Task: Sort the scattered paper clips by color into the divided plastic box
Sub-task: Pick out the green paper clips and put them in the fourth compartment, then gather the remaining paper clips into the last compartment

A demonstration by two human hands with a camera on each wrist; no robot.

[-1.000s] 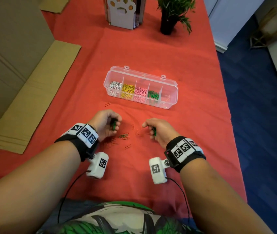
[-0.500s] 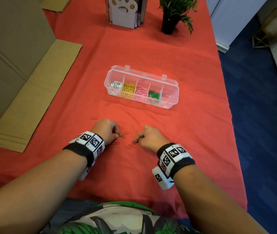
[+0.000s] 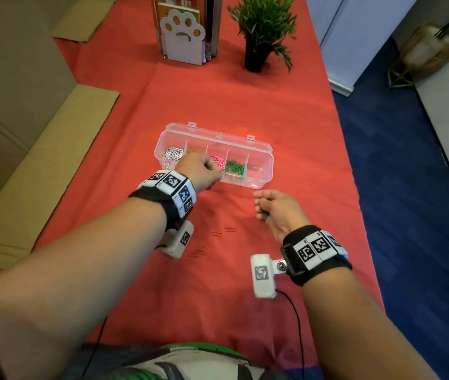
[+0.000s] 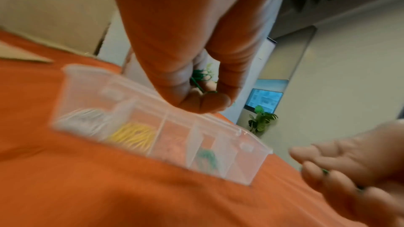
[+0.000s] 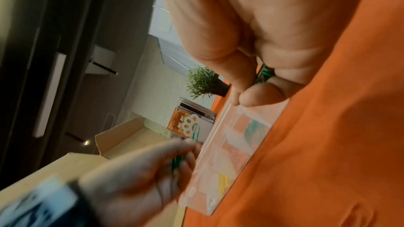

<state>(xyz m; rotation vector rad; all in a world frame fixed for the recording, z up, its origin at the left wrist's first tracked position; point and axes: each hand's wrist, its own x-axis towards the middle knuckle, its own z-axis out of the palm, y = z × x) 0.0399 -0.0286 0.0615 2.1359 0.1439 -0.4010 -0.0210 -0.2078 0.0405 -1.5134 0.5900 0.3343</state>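
A clear divided plastic box (image 3: 261, 149) lies open on the red cloth, holding white, yellow, pink and green clips (image 3: 234, 169) in separate compartments; its rightmost compartment looks empty. My left hand (image 3: 200, 171) hovers over the box's near edge by the pink compartment, fingers curled round green paper clips (image 4: 200, 79). My right hand (image 3: 275, 208) hangs just in front of the box's right end, also gripping green clips (image 5: 264, 73). A few reddish clips (image 3: 224, 231) lie on the cloth between my wrists.
A paw-shaped white holder (image 3: 183, 37) with books and a small potted plant (image 3: 261, 31) stand at the table's far end. Flat cardboard (image 3: 39, 171) covers the left side. The table's right edge drops to blue carpet (image 3: 409, 187).
Both hands have lifted off the loose clips near me and moved forward to the box, each carrying green clips. The left hand now reaches over the box's near edge.
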